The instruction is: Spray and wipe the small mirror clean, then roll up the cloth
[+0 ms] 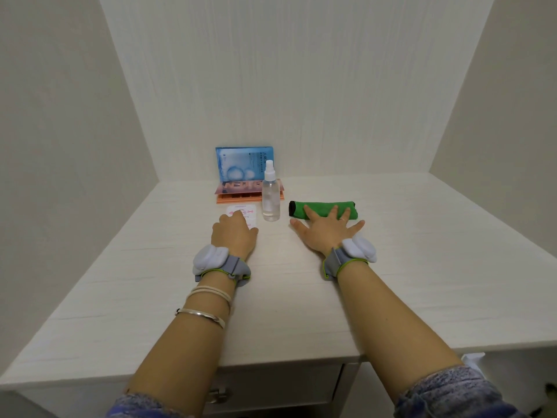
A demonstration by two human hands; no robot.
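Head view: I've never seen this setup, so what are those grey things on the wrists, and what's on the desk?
One camera worn on the person's head looks down at two bare hands. The grey strapped devices are wristbands; their purpose isn't visible. On the white desk stand a clear spray bottle, blue and pink packets behind it, and a rolled green cloth. The right hand lies flat, fingers spread on the cloth. The left hand rests on a small white item, possibly the mirror. Nothing is lifted.

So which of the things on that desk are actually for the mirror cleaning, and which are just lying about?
For the job:
- spray bottle, upright
- green cloth, rolled, under the right hand
- small white-and-pink item at the left hand, possibly the mirror

Lying about:
- blue packet against the wall
- pink and orange packets beneath it
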